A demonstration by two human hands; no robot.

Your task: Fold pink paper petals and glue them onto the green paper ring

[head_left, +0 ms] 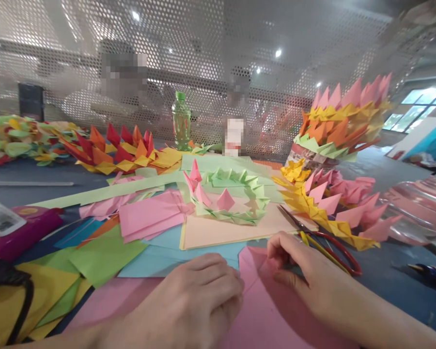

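A pink sheet of paper (265,310) lies flat at the near edge of the bench (392,276), partly folded, with a pointed flap raised at its top. The left hand (196,300) presses down on it with fingers curled under, knuckles up. The right hand (298,271) pinches the folded edge of the same sheet between thumb and fingertips.

Just beyond the right hand lie red-handled scissors (330,247), blades pointing away, touching a peach sheet (218,230). On that sheet sits a ring of folded green paper pieces (236,198) with a few pink points standing in it. To the right spreads a cluster of yellow and pink folded pieces (334,203), and behind it a tall stacked paper flower (345,121) in green, orange, yellow and pink. Loose sheets in blue, green, yellow and pink cover the left of the dark blue-grey bench, beside a magenta box (22,232). Farther back are red and orange folded pieces (119,148) and a green-capped bottle (181,121).

A perforated metal screen (240,63) rises behind the bench; blurred people sit beyond it under ceiling lights. A window (417,104) shows far right.
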